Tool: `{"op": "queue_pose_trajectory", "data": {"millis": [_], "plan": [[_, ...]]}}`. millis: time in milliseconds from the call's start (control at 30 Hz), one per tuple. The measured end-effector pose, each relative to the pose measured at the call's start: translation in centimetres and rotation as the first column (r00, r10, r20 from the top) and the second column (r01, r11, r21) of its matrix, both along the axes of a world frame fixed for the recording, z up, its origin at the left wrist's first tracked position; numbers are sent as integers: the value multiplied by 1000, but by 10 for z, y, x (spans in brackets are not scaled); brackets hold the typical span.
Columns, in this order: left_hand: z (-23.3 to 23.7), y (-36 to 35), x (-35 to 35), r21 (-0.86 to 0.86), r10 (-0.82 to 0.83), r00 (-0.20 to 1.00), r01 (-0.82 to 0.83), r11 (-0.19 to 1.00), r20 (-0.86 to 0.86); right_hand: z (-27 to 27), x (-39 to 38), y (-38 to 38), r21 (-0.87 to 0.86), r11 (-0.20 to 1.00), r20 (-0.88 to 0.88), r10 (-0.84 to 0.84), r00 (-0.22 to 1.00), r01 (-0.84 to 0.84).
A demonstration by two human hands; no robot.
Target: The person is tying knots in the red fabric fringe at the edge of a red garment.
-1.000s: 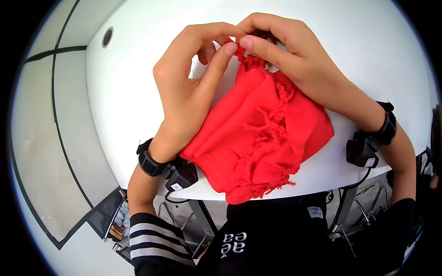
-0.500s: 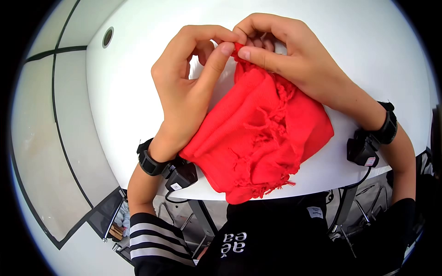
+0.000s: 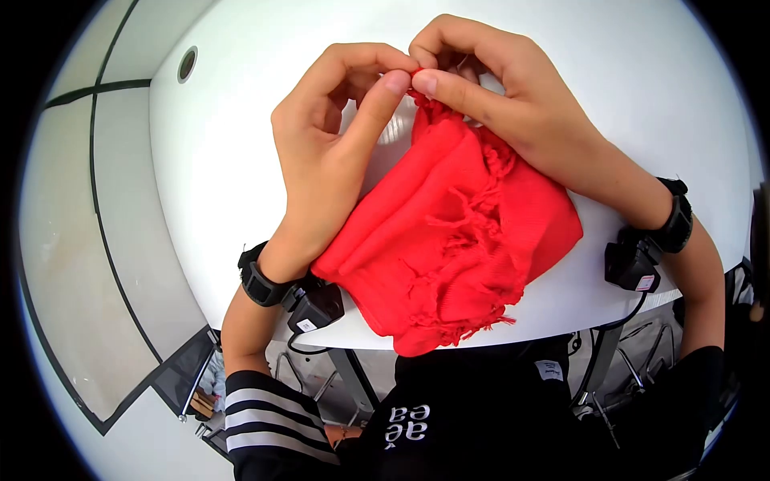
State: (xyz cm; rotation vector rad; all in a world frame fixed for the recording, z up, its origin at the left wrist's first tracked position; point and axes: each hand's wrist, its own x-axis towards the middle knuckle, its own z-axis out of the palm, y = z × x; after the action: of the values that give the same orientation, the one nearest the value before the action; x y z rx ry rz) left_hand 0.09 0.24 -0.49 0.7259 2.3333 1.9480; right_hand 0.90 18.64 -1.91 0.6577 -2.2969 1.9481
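A red fringed scarf (image 3: 433,216) lies bunched and folded on the white table, its lower edge hanging slightly over the near rim. At the scarf's far end, my left hand (image 3: 329,136) pinches a bit of the fringe between thumb and forefinger. Meeting it there, my right hand (image 3: 521,104) pinches the same strands, thumb and forefinger closed. The fingertips of both hands almost touch, so the small piece between them is mostly hidden. Knotted tassels run across the middle of the scarf and along its lower edge.
The white table (image 3: 233,160) has a round cable hole (image 3: 187,64) at the far left. Each wrist wears a black strap with a small black device; the left device (image 3: 317,306) and right device (image 3: 631,263) trail cables by the near edge. Metal chair frames show below.
Both hands have shifted slightly, and the fingertips have drawn closer together, covering more of the fringe strands. The far end of the scarf has moved a little; the rest lies still.
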Motion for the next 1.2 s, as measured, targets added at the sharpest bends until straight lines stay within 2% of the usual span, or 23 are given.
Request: {"op": "queue_pose_trajectory", "data": {"millis": [133, 200, 300, 900, 1200], "plan": [[-2, 0, -1, 15, -33, 999, 33, 999, 6, 3, 0, 2, 78, 997, -54, -10, 999, 14], [-2, -2, -1, -7, -34, 999, 34, 999, 10, 9, 2, 5, 177, 983, 43, 48, 998, -55], [-3, -2, -1, -6, -42, 999, 42, 999, -2, 11, 3, 6, 210, 976, 47, 53, 997, -62], [1, -6, -1, -5, -68, 998, 68, 998, 9, 9, 5, 5, 211, 977, -56, 3, 998, 9], [6, -8, 0, -7, -48, 998, 48, 999, 45, 8, 5, 5, 201, 980, -19, 3, 1000, 1]]}}
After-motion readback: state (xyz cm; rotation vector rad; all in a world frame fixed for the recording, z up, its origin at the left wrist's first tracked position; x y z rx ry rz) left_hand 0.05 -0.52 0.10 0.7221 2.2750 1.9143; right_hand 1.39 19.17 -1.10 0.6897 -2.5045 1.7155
